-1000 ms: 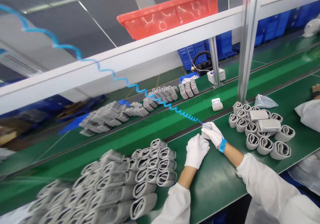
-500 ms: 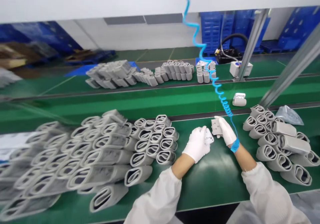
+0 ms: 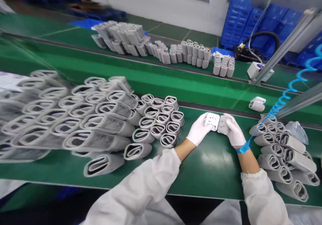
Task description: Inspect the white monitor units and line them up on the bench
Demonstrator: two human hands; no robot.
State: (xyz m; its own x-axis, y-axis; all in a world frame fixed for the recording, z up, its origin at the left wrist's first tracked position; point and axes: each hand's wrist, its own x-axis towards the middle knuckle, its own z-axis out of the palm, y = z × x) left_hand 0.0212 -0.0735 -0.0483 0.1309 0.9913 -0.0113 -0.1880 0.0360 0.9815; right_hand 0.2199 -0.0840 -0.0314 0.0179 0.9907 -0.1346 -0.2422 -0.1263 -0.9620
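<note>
My left hand, in a white glove, is closed on a white plastic part with small slots in its face. Beside it my right hand, gloved too and with a blue band at the wrist, grips a light grey plate with small holes. The two pieces sit edge to edge above the green work surface; whether they touch is hard to tell. My fingertips are partly hidden behind the pieces.
Rolled grey sleeves are piled on the left, and more rolls lie at the right near a clear bag. A white part rests beyond the metal edge. A coiled blue cord reaches my right wrist.
My hands have come closer together, bringing the white part and grey plate side by side. The white part has turned its slotted face into view. The camera view has shifted and tilted.
</note>
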